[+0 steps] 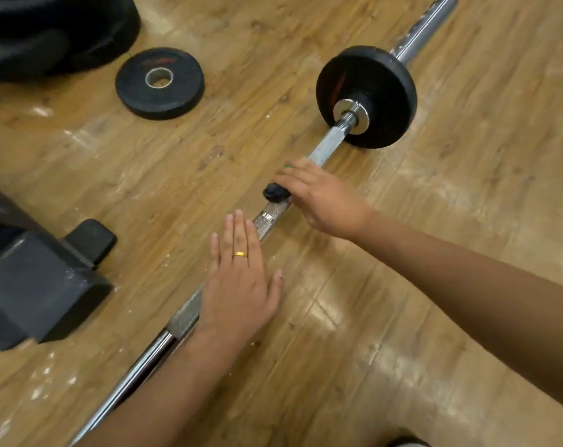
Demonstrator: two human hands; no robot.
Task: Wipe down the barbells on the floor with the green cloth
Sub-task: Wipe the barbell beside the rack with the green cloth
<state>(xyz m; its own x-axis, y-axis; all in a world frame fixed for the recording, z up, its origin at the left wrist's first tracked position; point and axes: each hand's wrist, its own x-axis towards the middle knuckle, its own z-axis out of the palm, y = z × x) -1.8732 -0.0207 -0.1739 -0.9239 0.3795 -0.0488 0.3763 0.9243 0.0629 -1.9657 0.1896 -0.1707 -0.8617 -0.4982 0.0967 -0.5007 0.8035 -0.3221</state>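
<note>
A chrome barbell lies diagonally on the wooden floor, from lower left to upper right, with a black plate on its far end. My right hand is curled over the bar's middle. Only a sliver of the green cloth shows at its fingertips. A small black part sits on the bar just left of that hand. My left hand lies flat with straight fingers on the knurled section nearer me, a gold ring on one finger.
A loose black weight plate lies flat at the upper left. A stack of large black plates fills the top left corner. A dark machine base stands at the left edge. Bare wooden floor spreads to the right.
</note>
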